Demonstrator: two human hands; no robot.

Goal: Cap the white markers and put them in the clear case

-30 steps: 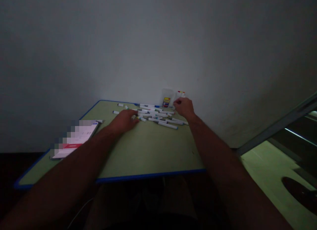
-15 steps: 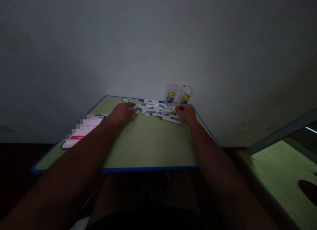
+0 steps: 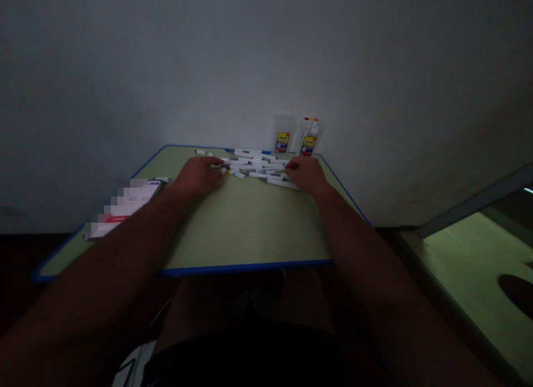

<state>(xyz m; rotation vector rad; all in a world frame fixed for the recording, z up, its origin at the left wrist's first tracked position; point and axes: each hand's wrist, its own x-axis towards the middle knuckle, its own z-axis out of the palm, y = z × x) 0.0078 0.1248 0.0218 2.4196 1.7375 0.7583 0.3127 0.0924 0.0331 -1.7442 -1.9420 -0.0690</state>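
Observation:
Several white markers (image 3: pixel 254 167) lie in a loose, roughly sideways pile near the back of the green table. At the pile's left end is my left hand (image 3: pixel 200 173), thumb and forefinger closed around a marker's end (image 3: pixel 215 166). My right hand (image 3: pixel 306 173) is at the right end, its fingers curled in a pinch on a marker's tip; the fingers partly hide what they grip. One marker (image 3: pixel 283 184) lies in front of the pile, close to my right hand. A short capped piece (image 3: pixel 240 175) lies at the pile's near side.
Two clear plastic cases with yellow labels stand by the wall: a left case (image 3: pixel 283 134) and a right case (image 3: pixel 308 138) with a few markers in it. A lit phone (image 3: pixel 129 206) lies on the left side of the blue-edged table (image 3: pixel 250 226). Another marker (image 3: pixel 203 152) rests behind my left hand.
The view has tipped slightly downward, so the table sits higher in the picture. Both hands stay at the ends of the pile with only small finger shifts.

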